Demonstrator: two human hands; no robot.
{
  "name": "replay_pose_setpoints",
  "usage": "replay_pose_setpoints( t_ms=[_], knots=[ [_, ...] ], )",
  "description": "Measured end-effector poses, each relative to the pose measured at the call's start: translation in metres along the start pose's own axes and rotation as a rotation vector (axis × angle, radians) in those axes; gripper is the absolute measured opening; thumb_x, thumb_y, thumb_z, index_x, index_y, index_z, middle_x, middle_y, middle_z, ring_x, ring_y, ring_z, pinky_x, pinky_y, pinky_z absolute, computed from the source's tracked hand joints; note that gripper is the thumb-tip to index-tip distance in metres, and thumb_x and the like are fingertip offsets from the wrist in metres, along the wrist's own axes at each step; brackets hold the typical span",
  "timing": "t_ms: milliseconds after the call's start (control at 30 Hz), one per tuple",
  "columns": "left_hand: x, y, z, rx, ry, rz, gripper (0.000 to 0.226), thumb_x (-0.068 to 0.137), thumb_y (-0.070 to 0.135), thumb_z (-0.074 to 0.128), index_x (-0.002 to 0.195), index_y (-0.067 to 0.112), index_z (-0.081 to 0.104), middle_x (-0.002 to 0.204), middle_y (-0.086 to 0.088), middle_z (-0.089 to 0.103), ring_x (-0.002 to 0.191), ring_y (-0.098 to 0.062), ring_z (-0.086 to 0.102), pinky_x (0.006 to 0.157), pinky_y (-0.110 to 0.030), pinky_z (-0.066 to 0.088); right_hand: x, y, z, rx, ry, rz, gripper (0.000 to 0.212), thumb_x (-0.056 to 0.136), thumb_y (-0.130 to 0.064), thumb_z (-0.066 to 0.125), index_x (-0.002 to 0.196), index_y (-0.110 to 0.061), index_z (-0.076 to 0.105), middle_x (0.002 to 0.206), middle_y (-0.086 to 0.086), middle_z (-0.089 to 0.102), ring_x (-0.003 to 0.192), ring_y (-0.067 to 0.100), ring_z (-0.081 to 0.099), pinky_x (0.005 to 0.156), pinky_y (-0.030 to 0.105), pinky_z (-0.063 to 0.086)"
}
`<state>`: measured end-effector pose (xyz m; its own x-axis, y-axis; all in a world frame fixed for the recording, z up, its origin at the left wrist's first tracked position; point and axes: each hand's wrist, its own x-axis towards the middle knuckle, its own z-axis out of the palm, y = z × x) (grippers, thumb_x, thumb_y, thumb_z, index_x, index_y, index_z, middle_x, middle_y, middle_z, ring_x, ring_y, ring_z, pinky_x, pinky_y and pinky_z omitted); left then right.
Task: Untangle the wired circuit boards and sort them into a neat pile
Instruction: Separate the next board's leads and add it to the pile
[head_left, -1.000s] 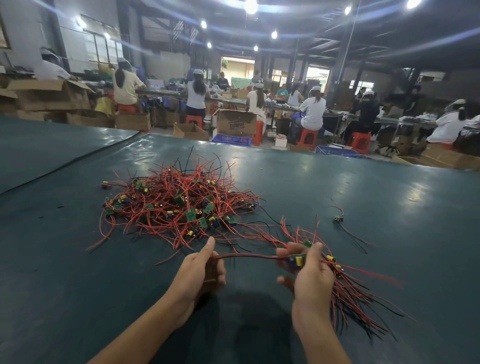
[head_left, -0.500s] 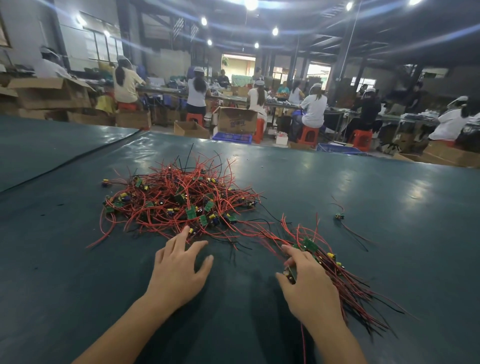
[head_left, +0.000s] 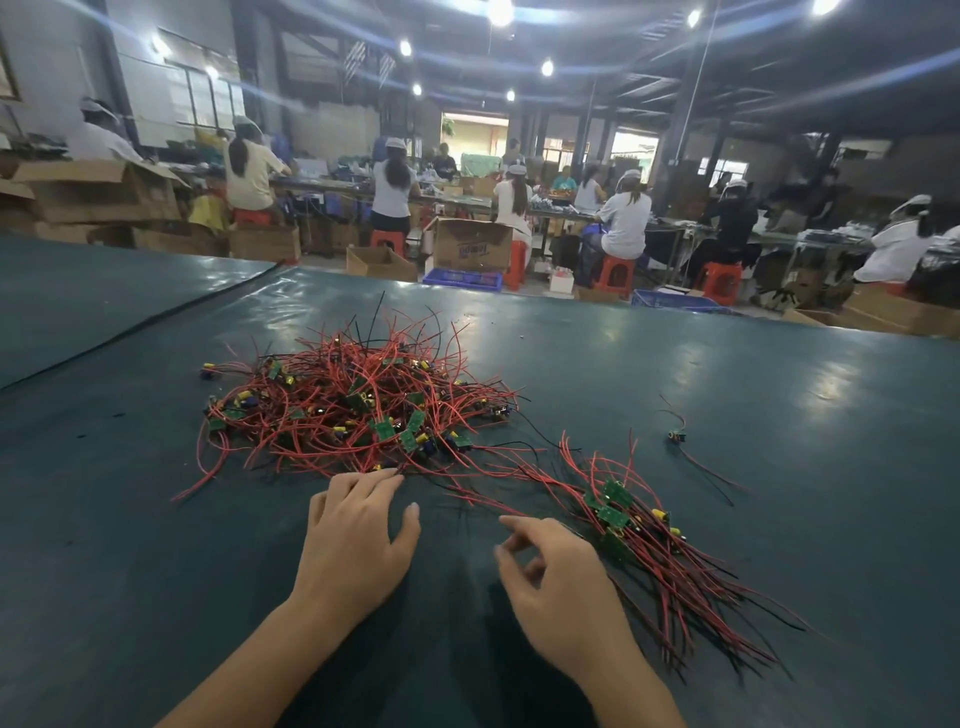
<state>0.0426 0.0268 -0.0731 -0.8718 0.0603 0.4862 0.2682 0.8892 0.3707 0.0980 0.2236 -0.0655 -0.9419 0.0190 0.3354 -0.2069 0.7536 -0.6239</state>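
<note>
1. Step in hand (judged): the picking of the next wired circuit board is beginning, as neither hand is holding one
2. The left hand (head_left: 358, 540) is lying palm down, fingers straight and spread. Its fingertips (head_left: 388, 477) are touching the near edge of the tangled heap of red-wired boards (head_left: 358, 410) just ahead of it, gripping nothing
3. The right hand (head_left: 563, 587) is hovering empty, fingers (head_left: 511, 526) loosely curled. Whether it is brushing the nearest wires cannot be told
4. The sorted pile (head_left: 654, 561) is lying just right of the right hand, its leads trailing toward the person. One stray board (head_left: 677, 435) is lying well beyond that hand, apart from both groups
5. The next move is calling for a pinch on a single board at the heap's edge and a slow draw, with the other hand pinning the heap so that looped wires are not dragging neighbours along
</note>
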Motion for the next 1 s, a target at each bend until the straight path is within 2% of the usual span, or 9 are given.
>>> replay_pose_setpoints(
  t_ms=[133, 267, 367, 467, 533, 633, 767, 933, 1000],
  knots=[
    [-0.004, 0.014, -0.006, -0.133, 0.131, 0.127, 0.036, 0.084, 0.031, 0.054, 0.110, 0.014, 0.071, 0.110, 0.007, 0.070, 0.105, -0.013, 0.055, 0.092, -0.029, 0.035, 0.000, -0.003, 0.006, 0.054, -0.028, 0.016, 0.029, 0.091, -0.036, 0.059, 0.119, -0.032, 0.062, 0.096, -0.022, 0.060, 0.068, -0.003, 0.053, 0.075, 0.021, 0.051],
    [-0.012, 0.033, -0.011, -0.337, 0.187, 0.329, 0.026, 0.084, 0.028, 0.053, 0.092, 0.017, 0.076, 0.092, 0.015, 0.071, 0.088, -0.003, 0.053, 0.079, -0.026, 0.040, 0.003, -0.019, 0.013, 0.530, -0.058, 0.193, 0.012, 0.094, -0.025, 0.060, 0.105, -0.027, 0.066, 0.089, -0.003, 0.071, 0.079, 0.006, 0.067, 0.073, 0.023, 0.055],
    [-0.017, 0.040, -0.011, -0.418, 0.165, 0.398, 0.024, 0.083, 0.028, 0.055, 0.089, 0.018, 0.076, 0.090, 0.017, 0.071, 0.085, -0.006, 0.057, 0.077, -0.030, 0.044, 0.004, -0.028, 0.018, 0.806, -0.023, 0.294, 0.019, 0.097, -0.021, 0.053, 0.106, -0.011, 0.067, 0.087, 0.003, 0.073, 0.074, 0.006, 0.069, 0.060, 0.017, 0.052],
    [-0.016, 0.037, -0.013, -0.467, 0.155, 0.379, 0.022, 0.083, 0.028, 0.055, 0.079, 0.018, 0.075, 0.080, 0.018, 0.069, 0.080, -0.007, 0.057, 0.074, -0.035, 0.046, 0.003, -0.030, 0.018, 0.900, -0.010, 0.394, 0.021, 0.098, -0.030, 0.052, 0.103, -0.014, 0.066, 0.085, 0.002, 0.074, 0.067, 0.015, 0.068, 0.047, 0.024, 0.049],
    [-0.017, 0.037, -0.013, -0.496, 0.121, 0.394, 0.022, 0.084, 0.029, 0.055, 0.073, 0.019, 0.072, 0.075, 0.017, 0.067, 0.076, -0.005, 0.056, 0.073, -0.033, 0.044, 0.004, -0.025, 0.019, 0.885, 0.011, 0.411, 0.019, 0.097, -0.033, 0.053, 0.097, -0.020, 0.068, 0.085, 0.002, 0.073, 0.070, 0.024, 0.069, 0.049, 0.032, 0.052],
    [-0.019, 0.038, -0.011, -0.631, 0.013, 0.326, 0.027, 0.088, 0.036, 0.051, 0.072, 0.021, 0.067, 0.070, 0.011, 0.063, 0.071, -0.007, 0.056, 0.069, -0.032, 0.045, 0.003, -0.020, 0.023, 0.754, 0.019, 0.352, 0.013, 0.092, -0.025, 0.063, 0.086, -0.021, 0.073, 0.080, 0.004, 0.074, 0.074, 0.029, 0.070, 0.066, 0.046, 0.057],
    [-0.017, 0.039, -0.008, -0.884, -0.121, 0.101, 0.050, 0.097, 0.045, 0.042, 0.064, 0.015, 0.064, 0.064, -0.003, 0.066, 0.060, -0.017, 0.062, 0.060, -0.032, 0.050, 0.001, -0.019, 0.024, 0.675, 0.044, 0.310, 0.012, 0.088, -0.015, 0.069, 0.090, -0.026, 0.073, 0.082, -0.005, 0.075, 0.077, 0.015, 0.072, 0.066, 0.027, 0.057],
    [-0.011, 0.029, 0.001, -0.767, -0.156, -0.035, 0.055, 0.092, 0.050, 0.038, 0.066, 0.015, 0.070, 0.065, -0.004, 0.069, 0.060, -0.017, 0.065, 0.063, -0.036, 0.052, -0.001, -0.022, 0.019, 0.584, 0.095, 0.150, 0.019, 0.090, -0.014, 0.066, 0.102, -0.026, 0.073, 0.088, -0.017, 0.073, 0.079, 0.007, 0.068, 0.070, 0.018, 0.055],
    [-0.009, 0.027, 0.003, -0.807, -0.178, -0.098, 0.053, 0.088, 0.054, 0.037, 0.073, 0.019, 0.075, 0.068, 0.002, 0.072, 0.063, -0.008, 0.066, 0.061, -0.023, 0.051, -0.003, -0.025, 0.019, 0.569, 0.101, 0.067, 0.022, 0.089, -0.012, 0.065, 0.102, -0.028, 0.073, 0.092, -0.017, 0.072, 0.084, 0.008, 0.067, 0.075, 0.019, 0.054]
  ],
)
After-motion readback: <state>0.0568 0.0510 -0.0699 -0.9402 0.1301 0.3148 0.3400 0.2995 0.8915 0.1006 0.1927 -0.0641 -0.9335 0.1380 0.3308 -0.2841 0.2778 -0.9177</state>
